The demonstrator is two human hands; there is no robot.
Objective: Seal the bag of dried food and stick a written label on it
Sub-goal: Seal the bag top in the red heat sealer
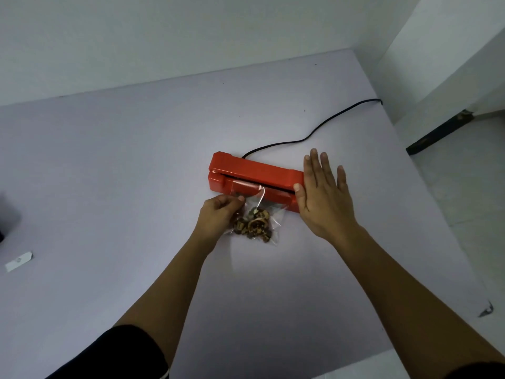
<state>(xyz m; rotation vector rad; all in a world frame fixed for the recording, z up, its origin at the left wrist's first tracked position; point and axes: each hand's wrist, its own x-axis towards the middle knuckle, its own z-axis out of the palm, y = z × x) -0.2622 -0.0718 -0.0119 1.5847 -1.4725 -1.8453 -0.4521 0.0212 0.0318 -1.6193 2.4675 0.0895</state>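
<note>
A white slip (19, 260), probably the label, lies at the left edge of the frame. The bag (257, 222) sits at centre, its mouth laid in the sealer (246, 170). The left hand (218, 212) pinches the bag's left edge. The right hand (322, 198) lies over the sealer's right end, fingers straight and spread. Step in hand: sealing. The next move likely calls for pressing the lid down evenly.

Dim, soft light; wide-angle edge warp; perhaps slight blur.

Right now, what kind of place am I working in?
Probably a plain indoor room used as a small packing station: a lilac table against white walls, a red plug-in bag sealer, and a clear bag of dried food.
</note>
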